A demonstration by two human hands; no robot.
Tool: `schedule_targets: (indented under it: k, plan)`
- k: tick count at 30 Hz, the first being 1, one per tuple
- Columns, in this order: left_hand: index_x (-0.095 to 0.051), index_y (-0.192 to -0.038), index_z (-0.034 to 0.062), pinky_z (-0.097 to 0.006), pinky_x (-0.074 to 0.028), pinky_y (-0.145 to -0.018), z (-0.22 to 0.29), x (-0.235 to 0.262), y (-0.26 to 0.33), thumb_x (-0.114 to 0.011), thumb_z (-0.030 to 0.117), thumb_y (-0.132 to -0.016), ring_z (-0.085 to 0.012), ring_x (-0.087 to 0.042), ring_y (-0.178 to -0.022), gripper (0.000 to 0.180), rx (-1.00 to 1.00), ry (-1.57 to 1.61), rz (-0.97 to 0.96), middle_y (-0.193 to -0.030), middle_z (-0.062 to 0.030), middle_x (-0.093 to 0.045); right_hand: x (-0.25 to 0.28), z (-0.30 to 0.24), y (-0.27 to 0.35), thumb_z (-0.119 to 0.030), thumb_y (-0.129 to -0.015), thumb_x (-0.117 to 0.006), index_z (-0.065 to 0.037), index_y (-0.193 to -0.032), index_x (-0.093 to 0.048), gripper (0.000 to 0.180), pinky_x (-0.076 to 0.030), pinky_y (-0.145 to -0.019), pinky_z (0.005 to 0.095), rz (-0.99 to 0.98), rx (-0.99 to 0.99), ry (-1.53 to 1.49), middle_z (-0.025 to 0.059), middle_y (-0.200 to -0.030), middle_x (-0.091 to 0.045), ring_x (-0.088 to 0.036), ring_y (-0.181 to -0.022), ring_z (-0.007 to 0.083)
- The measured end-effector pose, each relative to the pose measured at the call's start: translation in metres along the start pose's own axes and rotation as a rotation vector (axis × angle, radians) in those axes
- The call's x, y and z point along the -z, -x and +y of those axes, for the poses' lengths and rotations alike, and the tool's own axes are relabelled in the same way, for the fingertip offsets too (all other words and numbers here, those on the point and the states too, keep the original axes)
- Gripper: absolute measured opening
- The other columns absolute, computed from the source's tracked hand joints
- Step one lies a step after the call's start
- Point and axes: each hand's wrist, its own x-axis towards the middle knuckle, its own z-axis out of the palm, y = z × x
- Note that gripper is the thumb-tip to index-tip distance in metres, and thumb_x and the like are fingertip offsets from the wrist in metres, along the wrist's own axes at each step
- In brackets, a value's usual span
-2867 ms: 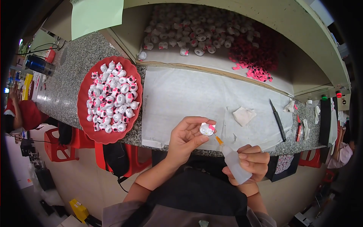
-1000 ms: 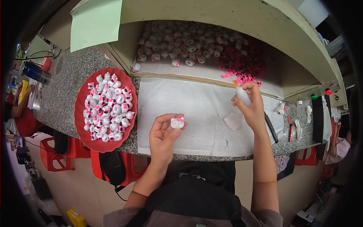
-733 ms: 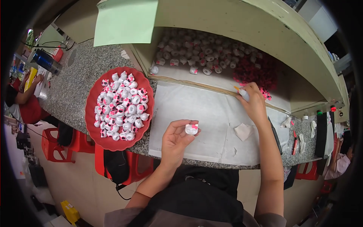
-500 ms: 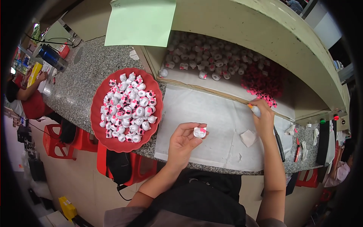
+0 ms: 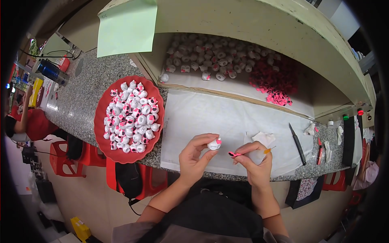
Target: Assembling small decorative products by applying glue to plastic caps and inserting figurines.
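My left hand (image 5: 193,162) pinches a small white cat-head piece (image 5: 213,145) with a pink patch at its upper edge, thumb below and fingers above. To its right, my right hand (image 5: 259,170) holds a small pink and black piece (image 5: 234,154) between thumb and fingertip. That same hand also keeps hold of a translucent squeeze bottle (image 5: 257,155), whose orange needle tip points right. The two pieces are close together but apart, above a white paper sheet (image 5: 194,117). A crumpled white tissue (image 5: 264,138) lies just behind my right hand.
A red scalloped bowl (image 5: 102,139) heaped with cat heads stands left. Under the beige hood (image 5: 243,20) lie more white heads (image 5: 202,52) and a pink pile (image 5: 279,98). A black-handled knife (image 5: 298,143) and a red pen-like tool (image 5: 319,153) lie right. Another person sits far left.
My right hand has come back from the pink pile toward my left hand, now with a pink piece as well as the bottle. The left hand has turned the cat head slightly. The view has shifted.
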Motion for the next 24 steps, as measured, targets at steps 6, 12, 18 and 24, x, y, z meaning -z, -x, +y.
schedule_targets:
  k: [6, 12, 18, 24]
  plan:
    - [-0.048, -0.098, -0.0012, -0.031, -0.041, -0.083, 0.002, -0.003, 0.007, -0.052, -0.012, -0.070, -0.0222, -0.049, -0.097, 0.030, -0.129, -0.346, -0.084, -0.104, -0.0179, -0.050, -0.008, 0.004, 0.006, 0.009, -0.067, -0.058, 0.004, -0.074, -0.053, 0.010, -0.046, -0.055, 0.0268, -0.057, -0.035, -0.072, 0.0132, -0.072, -0.055, -0.055, -0.061, 0.0172]
    - [-0.053, -0.095, -0.0016, -0.031, -0.042, -0.080, 0.008, -0.008, 0.007, -0.054, -0.012, -0.068, -0.0242, -0.052, -0.094, 0.029, -0.206, -0.473, -0.115, -0.101, -0.0167, -0.052, -0.008, 0.009, 0.008, 0.004, -0.070, -0.059, 0.002, -0.078, -0.056, 0.009, -0.043, -0.058, 0.0218, -0.067, -0.065, -0.106, 0.0073, -0.073, -0.057, -0.054, -0.063, 0.0106]
    - [-0.056, -0.093, -0.0006, -0.030, -0.045, -0.074, 0.007, -0.009, 0.006, -0.058, -0.008, -0.066, -0.0251, -0.056, -0.088, 0.028, -0.224, -0.484, -0.086, -0.096, -0.0154, -0.056, -0.008, 0.013, 0.006, 0.003, -0.071, -0.060, 0.001, -0.077, -0.054, 0.009, -0.043, -0.057, 0.0208, -0.025, -0.040, -0.069, 0.0060, -0.073, -0.056, -0.053, -0.064, 0.0089]
    - [-0.054, -0.097, -0.0009, -0.029, -0.041, -0.081, 0.003, -0.005, 0.009, -0.057, -0.006, -0.070, -0.0264, -0.051, -0.097, 0.027, -0.091, -0.141, -0.116, -0.105, -0.0169, -0.052, -0.011, 0.017, 0.007, 0.001, -0.072, -0.060, 0.000, -0.079, -0.052, 0.010, -0.043, -0.058, 0.0205, -0.013, -0.027, -0.003, 0.0057, -0.074, -0.056, -0.052, -0.065, 0.0086]
